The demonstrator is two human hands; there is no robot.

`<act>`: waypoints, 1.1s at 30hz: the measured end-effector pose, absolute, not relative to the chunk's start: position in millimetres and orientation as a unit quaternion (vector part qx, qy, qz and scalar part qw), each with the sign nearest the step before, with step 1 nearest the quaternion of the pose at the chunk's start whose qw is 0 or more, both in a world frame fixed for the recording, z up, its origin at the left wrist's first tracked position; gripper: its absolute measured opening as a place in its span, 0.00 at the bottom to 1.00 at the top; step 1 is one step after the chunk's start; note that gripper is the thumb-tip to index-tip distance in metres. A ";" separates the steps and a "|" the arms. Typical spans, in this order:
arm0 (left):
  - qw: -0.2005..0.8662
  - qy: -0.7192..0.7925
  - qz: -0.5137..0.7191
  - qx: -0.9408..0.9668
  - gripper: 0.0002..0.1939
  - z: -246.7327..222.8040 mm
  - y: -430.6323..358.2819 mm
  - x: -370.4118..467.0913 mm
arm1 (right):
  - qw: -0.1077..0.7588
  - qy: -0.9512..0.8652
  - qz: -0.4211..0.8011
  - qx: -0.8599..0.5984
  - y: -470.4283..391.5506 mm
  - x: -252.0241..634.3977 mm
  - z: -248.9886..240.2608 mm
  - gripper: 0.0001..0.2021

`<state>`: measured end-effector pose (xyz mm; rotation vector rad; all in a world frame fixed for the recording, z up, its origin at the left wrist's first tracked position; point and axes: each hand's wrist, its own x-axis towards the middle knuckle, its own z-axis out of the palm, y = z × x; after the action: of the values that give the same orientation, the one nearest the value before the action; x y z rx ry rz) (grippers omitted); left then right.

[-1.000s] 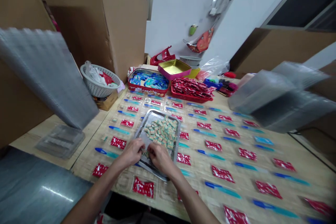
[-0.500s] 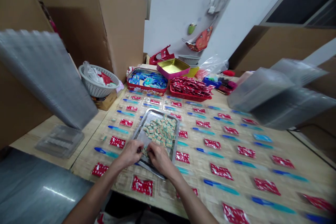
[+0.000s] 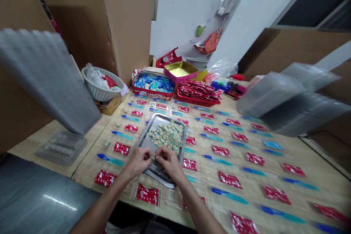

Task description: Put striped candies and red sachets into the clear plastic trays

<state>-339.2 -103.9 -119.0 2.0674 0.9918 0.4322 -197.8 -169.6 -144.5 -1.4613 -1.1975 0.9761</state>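
Both bare hands are working close together over the near part of a shallow rectangular silver-metal tray (image 3: 146, 142), which is lying on a pale wooden surface (image 3: 96, 127).

Grip, left hand (image 3: 142, 160): thumb and fingertips are pinching a tiny green-and-beige piece (image 3: 153, 157). Grip, right hand (image 3: 166, 160): fingers are curling in from the other side, tips bunching at or just beside the same piece; cannot tell whether they are grasping it too, or whether more than one piece is sitting there.

Piece is hanging just above the tray's near left part, its longer side seemingly running hand to hand; too small for certainty.

Tray's long axis is running away from the person, far end leaning slightly right. Its middle and far part are bearing a loose heap of small green-and-beige blocks (image 3: 168, 135), pointing every which way.

Around the tray, rows of slim blue-and-turquoise plastic sticks (image 3: 122, 135) are lying crosswise, dark-blue ends pointing left, paler ends slanting slightly nearer the person. White-dotted red packets (image 3: 122, 148) are lying among them.

Beyond the tray, an oblong red tin (image 3: 159, 95) is holding blue-and-white items; beside it, a shallow red container (image 3: 189, 101) is brimming with shiny red packets
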 end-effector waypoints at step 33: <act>0.330 0.375 0.141 0.855 0.21 -131.3 -102.8 -348.6 | 0.353 -0.619 0.271 -0.648 -172.4 -213.8 -134.1 0.13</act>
<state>-348.6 -102.8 -131.3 2.2365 0.9806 0.3698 -213.8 -172.4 -134.1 -1.6754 -1.6002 0.7005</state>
